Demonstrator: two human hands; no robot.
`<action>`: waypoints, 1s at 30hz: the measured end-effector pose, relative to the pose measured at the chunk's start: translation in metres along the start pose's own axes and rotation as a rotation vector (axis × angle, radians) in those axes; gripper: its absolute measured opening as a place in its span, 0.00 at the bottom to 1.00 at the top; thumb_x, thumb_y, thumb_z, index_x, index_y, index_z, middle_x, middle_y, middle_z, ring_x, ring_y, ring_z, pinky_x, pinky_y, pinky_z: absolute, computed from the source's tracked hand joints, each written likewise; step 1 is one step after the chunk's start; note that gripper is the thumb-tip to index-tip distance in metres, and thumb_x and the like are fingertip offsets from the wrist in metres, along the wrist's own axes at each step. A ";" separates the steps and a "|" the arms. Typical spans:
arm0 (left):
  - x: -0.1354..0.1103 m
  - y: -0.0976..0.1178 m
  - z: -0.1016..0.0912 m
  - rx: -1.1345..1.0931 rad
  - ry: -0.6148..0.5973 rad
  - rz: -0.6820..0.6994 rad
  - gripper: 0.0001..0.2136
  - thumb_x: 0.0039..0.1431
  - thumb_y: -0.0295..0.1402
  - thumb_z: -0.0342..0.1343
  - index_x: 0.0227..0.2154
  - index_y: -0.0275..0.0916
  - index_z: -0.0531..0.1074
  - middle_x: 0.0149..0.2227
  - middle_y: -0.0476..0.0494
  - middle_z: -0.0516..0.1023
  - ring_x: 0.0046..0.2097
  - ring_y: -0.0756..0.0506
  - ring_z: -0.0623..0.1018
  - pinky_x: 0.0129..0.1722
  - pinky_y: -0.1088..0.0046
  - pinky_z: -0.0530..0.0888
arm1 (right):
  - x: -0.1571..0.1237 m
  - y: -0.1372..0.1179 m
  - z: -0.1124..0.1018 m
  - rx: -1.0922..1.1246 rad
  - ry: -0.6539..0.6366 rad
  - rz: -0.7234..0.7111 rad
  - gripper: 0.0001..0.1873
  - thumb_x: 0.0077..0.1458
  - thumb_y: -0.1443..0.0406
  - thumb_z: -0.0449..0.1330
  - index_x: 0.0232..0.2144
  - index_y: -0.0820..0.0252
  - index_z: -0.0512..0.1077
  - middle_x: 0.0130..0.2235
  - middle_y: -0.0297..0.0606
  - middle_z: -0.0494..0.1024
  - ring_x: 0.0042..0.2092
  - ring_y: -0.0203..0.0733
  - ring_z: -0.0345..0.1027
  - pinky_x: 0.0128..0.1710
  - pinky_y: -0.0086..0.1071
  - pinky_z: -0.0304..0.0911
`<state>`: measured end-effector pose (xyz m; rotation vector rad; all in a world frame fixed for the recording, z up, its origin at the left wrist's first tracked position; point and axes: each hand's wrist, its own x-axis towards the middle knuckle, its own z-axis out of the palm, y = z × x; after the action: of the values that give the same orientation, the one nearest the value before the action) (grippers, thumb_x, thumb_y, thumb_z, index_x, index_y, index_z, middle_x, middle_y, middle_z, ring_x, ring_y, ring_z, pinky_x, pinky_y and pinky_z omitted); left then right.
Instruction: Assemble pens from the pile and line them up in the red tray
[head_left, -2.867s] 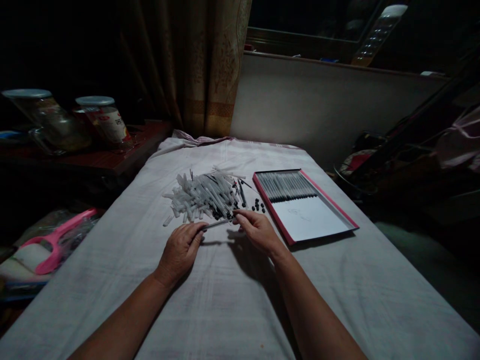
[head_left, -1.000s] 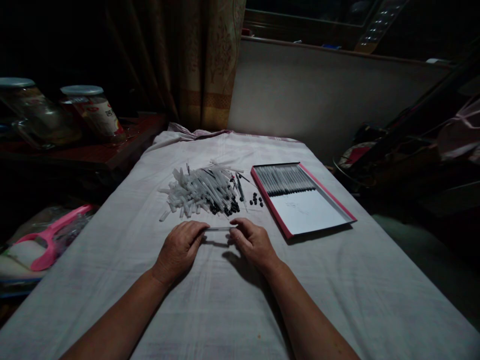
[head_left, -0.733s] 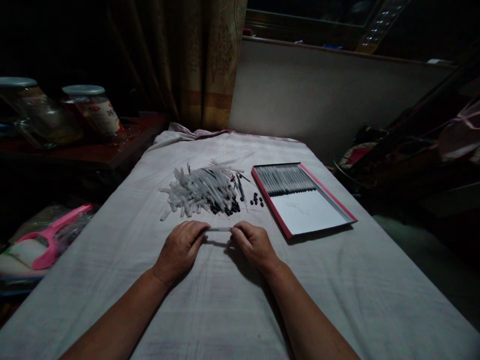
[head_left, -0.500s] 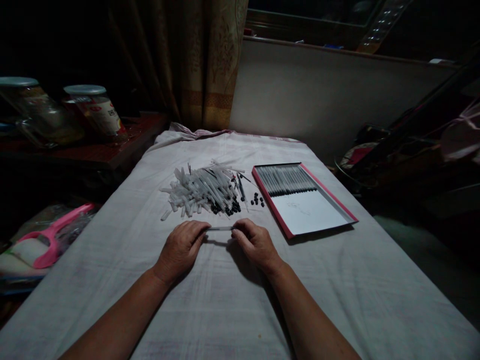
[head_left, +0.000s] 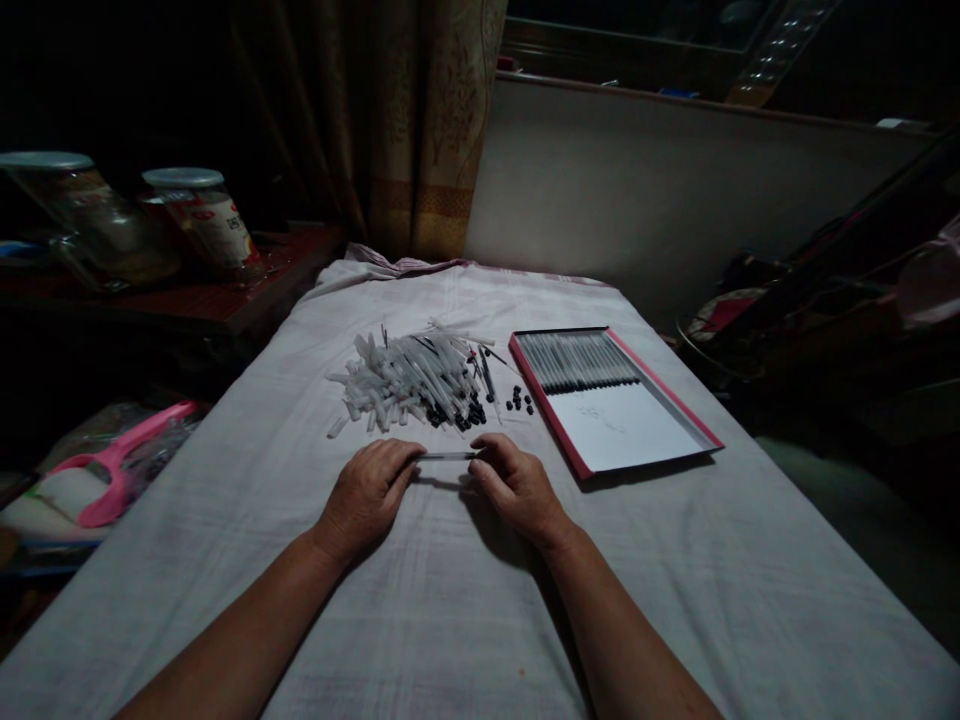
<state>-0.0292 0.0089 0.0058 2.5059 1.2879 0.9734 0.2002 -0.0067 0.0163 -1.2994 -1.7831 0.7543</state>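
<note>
**Clear pen barrel (head_left: pixel 448 456) pinched at both ends**

I hold the clear pen barrel level, just above the cloth-covered tabletop (head_left: pixel 450 620), a little nearer than its middle. My left hand (head_left: pixel 365 497) has its grip clamped on the barrel's left end, thumb against fingertips. My right hand (head_left: pixel 517 487) has its grip closed the same way on the right end. Both wrists sit low over the cloth.

Just beyond the barrel lies a heap of pen parts (head_left: pixel 409 380), pale tubes with dark tips. To the right of the heap, a few small black caps (head_left: pixel 519 403) lie scattered loose. Farther right sits a shallow red-rimmed box (head_left: pixel 694 420). A row of pens (head_left: pixel 577 361) is packed along its far end, and its near part shows white.

Off the tabletop at the far left stand two lidded jars (head_left: pixel 206 220). A pink-handled tool (head_left: pixel 120 470) lies lower down at the near left.
</note>
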 end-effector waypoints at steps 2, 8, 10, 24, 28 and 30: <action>-0.001 -0.001 0.001 0.003 0.004 -0.001 0.08 0.65 0.31 0.50 0.43 0.38 0.73 0.39 0.41 0.80 0.42 0.42 0.78 0.44 0.63 0.75 | 0.000 0.000 0.000 -0.033 0.005 -0.037 0.08 0.59 0.63 0.54 0.37 0.57 0.72 0.30 0.35 0.79 0.31 0.38 0.73 0.32 0.29 0.64; -0.001 -0.002 0.002 0.005 0.010 0.008 0.08 0.65 0.31 0.51 0.43 0.37 0.73 0.39 0.40 0.80 0.42 0.42 0.78 0.44 0.63 0.75 | -0.001 0.003 -0.001 -0.037 -0.021 -0.027 0.10 0.59 0.62 0.55 0.42 0.57 0.71 0.31 0.35 0.80 0.30 0.38 0.74 0.32 0.28 0.64; -0.001 -0.002 0.002 0.006 0.011 0.014 0.08 0.65 0.30 0.51 0.43 0.37 0.73 0.39 0.40 0.80 0.41 0.42 0.78 0.43 0.63 0.75 | -0.001 0.003 -0.001 -0.079 -0.011 -0.043 0.08 0.59 0.62 0.54 0.38 0.56 0.71 0.31 0.35 0.79 0.31 0.38 0.73 0.33 0.29 0.64; 0.000 0.000 -0.001 0.012 0.000 0.015 0.08 0.65 0.30 0.51 0.43 0.39 0.73 0.38 0.42 0.80 0.41 0.43 0.79 0.42 0.64 0.75 | -0.001 0.002 -0.002 -0.131 -0.014 -0.067 0.10 0.60 0.61 0.53 0.39 0.57 0.71 0.28 0.34 0.78 0.29 0.37 0.70 0.32 0.28 0.61; -0.001 -0.002 0.001 0.008 0.005 0.013 0.08 0.65 0.31 0.51 0.43 0.39 0.73 0.39 0.41 0.80 0.42 0.43 0.79 0.44 0.64 0.75 | -0.001 0.002 -0.002 -0.154 -0.012 -0.078 0.11 0.62 0.61 0.51 0.35 0.57 0.72 0.27 0.35 0.76 0.28 0.37 0.69 0.31 0.28 0.60; -0.001 -0.002 0.001 0.005 0.007 0.012 0.08 0.65 0.31 0.51 0.43 0.39 0.73 0.39 0.41 0.80 0.42 0.43 0.79 0.44 0.64 0.75 | -0.001 0.002 -0.002 -0.158 -0.015 -0.075 0.11 0.61 0.61 0.52 0.37 0.58 0.72 0.27 0.35 0.76 0.28 0.37 0.69 0.31 0.28 0.60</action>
<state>-0.0303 0.0094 0.0039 2.5185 1.2806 0.9840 0.2028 -0.0070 0.0152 -1.3230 -1.9240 0.5931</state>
